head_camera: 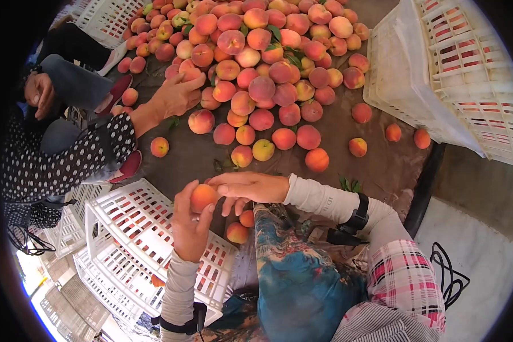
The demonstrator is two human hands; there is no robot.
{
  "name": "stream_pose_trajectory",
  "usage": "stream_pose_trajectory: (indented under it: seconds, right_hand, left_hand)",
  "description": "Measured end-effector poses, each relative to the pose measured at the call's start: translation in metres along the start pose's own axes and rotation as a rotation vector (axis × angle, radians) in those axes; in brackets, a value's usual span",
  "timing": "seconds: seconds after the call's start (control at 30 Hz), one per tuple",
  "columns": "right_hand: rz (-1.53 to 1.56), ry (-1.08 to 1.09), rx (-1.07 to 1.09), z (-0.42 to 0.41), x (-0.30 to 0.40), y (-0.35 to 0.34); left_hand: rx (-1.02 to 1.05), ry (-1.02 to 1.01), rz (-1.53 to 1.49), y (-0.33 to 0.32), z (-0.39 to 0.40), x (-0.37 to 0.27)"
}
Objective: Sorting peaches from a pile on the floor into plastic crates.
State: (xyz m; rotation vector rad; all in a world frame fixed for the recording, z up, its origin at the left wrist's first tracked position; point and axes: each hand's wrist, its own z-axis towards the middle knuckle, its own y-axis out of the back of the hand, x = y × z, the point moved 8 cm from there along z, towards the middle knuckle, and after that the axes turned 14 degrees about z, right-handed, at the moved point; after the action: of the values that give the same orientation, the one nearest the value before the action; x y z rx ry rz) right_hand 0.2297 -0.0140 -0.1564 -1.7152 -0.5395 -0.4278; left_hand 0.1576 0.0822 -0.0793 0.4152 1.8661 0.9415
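Observation:
My left hand (190, 222) is raised in front of me with an orange-yellow peach (203, 197) between its thumb and fingers. Close beside that peach is my right hand (250, 188), its fingers spread and its fingertips at the fruit's right side; whether they touch it I cannot tell. I see nothing held in the right hand. Just beneath the hands, two more peaches (237, 233) lie near my lap. Beyond, a big heap of red and yellow peaches (260, 87) with some green leaves spreads over a brown sheet (380, 171).
A co-worker's hand (177, 96) reaches to the heap's left side from a dotted sleeve (89, 145). White plastic crates (141, 222) with peaches stand at my left. More white crates (410, 77), one lined, stand at the right. A black cable (449, 273) lies on the pale floor.

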Motion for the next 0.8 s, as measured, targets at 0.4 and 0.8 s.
stream_pose_trajectory:
  seconds: [0.4,0.8]
  right_hand:
    - [-0.949,0.315,-1.001,-0.195,0.039,0.202]
    - [-0.574,0.551,-1.497,-0.304,0.077,0.325]
  left_hand:
    - [-0.150,0.342,0.124,0.029,-0.115,0.095]
    - [-0.153,0.023,0.543,0.041,-0.138,0.091]
